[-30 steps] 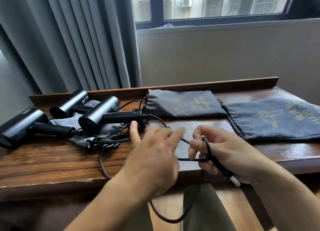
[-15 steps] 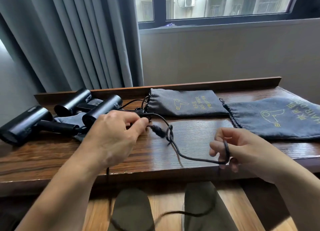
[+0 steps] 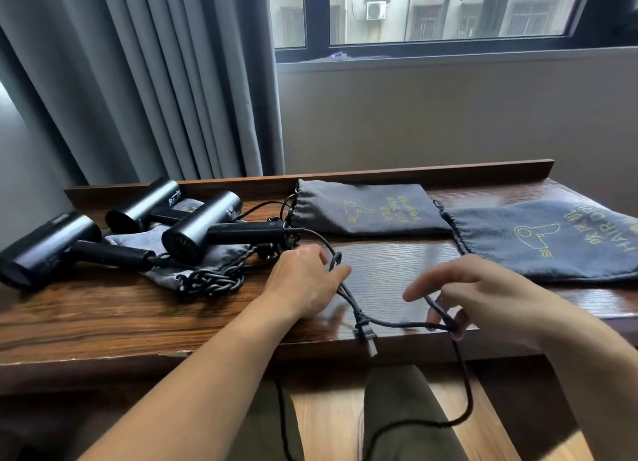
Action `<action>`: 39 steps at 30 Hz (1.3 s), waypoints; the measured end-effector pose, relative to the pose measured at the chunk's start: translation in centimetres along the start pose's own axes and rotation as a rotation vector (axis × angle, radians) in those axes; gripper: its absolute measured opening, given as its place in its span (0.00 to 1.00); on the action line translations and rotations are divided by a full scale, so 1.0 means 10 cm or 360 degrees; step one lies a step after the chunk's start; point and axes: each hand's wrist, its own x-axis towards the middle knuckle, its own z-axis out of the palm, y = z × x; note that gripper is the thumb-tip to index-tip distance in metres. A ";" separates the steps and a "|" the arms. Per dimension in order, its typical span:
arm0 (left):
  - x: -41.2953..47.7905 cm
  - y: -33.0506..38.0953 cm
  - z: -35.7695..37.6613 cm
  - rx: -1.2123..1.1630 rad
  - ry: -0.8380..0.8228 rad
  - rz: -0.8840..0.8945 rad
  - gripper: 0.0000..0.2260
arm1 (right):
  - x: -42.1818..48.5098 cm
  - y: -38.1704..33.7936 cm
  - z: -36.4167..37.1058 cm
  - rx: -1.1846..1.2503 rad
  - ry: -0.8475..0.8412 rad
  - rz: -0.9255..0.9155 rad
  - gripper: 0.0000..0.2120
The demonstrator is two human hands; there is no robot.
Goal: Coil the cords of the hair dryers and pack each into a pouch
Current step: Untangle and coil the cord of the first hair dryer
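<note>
Indoors, 3 dryers (image 3: 48,250) (image 3: 145,203) (image 3: 202,227) rest on seemingly wooden desk (image 3: 103,319).

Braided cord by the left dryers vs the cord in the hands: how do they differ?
The braided cord lies bunched in a tight chain on the table. The loose cord is barely looped and sags off the front edge.
No hand touches the braided cord. The left hand and the right hand both grip the loose cord.
Both cords are black.
</note>
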 end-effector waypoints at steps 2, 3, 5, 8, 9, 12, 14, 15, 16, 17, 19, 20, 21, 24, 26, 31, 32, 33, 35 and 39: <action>0.11 0.05 0.07 0.0023 0.0048 -0.0032 0.10 | 0.03 -0.05 0.04 0.0055 0.0025 0.0023 0.20; 0.16 0.07 0.09 0.0006 0.0075 -0.0033 0.08 | 0.05 -0.08 0.06 0.0013 0.0029 0.0029 0.18; 0.19 0.08 0.10 -0.0147 0.0088 -0.0007 0.05 | 0.10 -0.13 0.11 -0.0232 0.0041 0.0017 0.17; 0.14 0.03 0.09 -0.0671 0.0076 -0.0017 0.05 | 0.28 -0.15 0.18 -0.0390 0.0222 -0.0085 0.14; 0.11 0.01 0.08 -0.0839 0.0078 -0.0018 0.05 | 0.36 -0.15 0.22 -0.0333 0.0273 -0.0122 0.12; 0.03 -0.01 0.04 -0.1223 0.0047 -0.0013 0.04 | 0.56 -0.19 0.39 0.0021 0.0165 -0.0150 0.07; -0.03 0.00 -0.02 -0.1415 0.0000 -0.0045 0.04 | 0.60 -0.23 0.51 0.0369 -0.0040 -0.0115 0.09; -0.05 -0.01 -0.04 -0.1483 -0.0004 -0.0046 0.04 | 0.60 -0.24 0.54 0.0526 -0.0134 -0.0099 0.09; -0.07 -0.02 -0.07 -0.1538 -0.0005 -0.0035 0.04 | 0.58 -0.25 0.56 0.0630 -0.0205 -0.0098 0.10; -0.09 -0.03 -0.08 -0.1588 -0.0004 -0.0018 0.04 | 0.56 -0.25 0.56 0.0685 -0.0248 -0.0110 0.10; -0.11 -0.04 -0.09 -0.1658 -0.0024 0.0007 0.03 | 0.54 -0.25 0.53 0.0737 -0.0240 -0.0150 0.08; -0.12 -0.05 -0.10 -0.1678 -0.0045 0.0013 0.03 | 0.52 -0.25 0.52 0.0759 -0.0197 -0.0179 0.06; -0.12 -0.06 -0.09 -0.1710 -0.0080 0.0030 0.03 | 0.52 -0.25 0.52 0.0777 -0.0146 -0.0205 0.04; -0.13 -0.12 -0.09 -0.1893 -0.0301 0.0163 0.08 | 0.52 -0.21 0.51 0.0724 -0.0001 -0.0233 0.06; -0.13 -0.16 -0.08 -0.1810 -0.0328 0.0290 0.13 | 0.52 -0.17 0.50 0.0635 0.0077 -0.0271 0.04; -0.14 -0.09 -0.03 -0.1811 -0.0126 0.0212 0.07 | 0.42 -0.09 0.51 0.0016 0.0249 -0.0620 0.16; -0.13 -0.07 -0.03 -0.1832 -0.0128 0.0193 0.07 | 0.40 -0.07 0.54 -0.0183 0.0318 -0.0665 0.19; -0.13 -0.05 -0.03 -0.1855 -0.0144 0.0173 0.06 | 0.41 -0.04 0.58 -0.0392 0.0418 -0.0695 0.20; -0.12 -0.02 -0.05 -0.1947 -0.0168 0.0116 0.03 | 0.44 0.00 0.65 -0.0672 0.0640 -0.0739 0.16; -0.08 0.03 -0.07 -0.2049 -0.0152 -0.0018 0.08 | 0.45 0.00 0.69 -0.0895 0.0902 -0.0744 0.10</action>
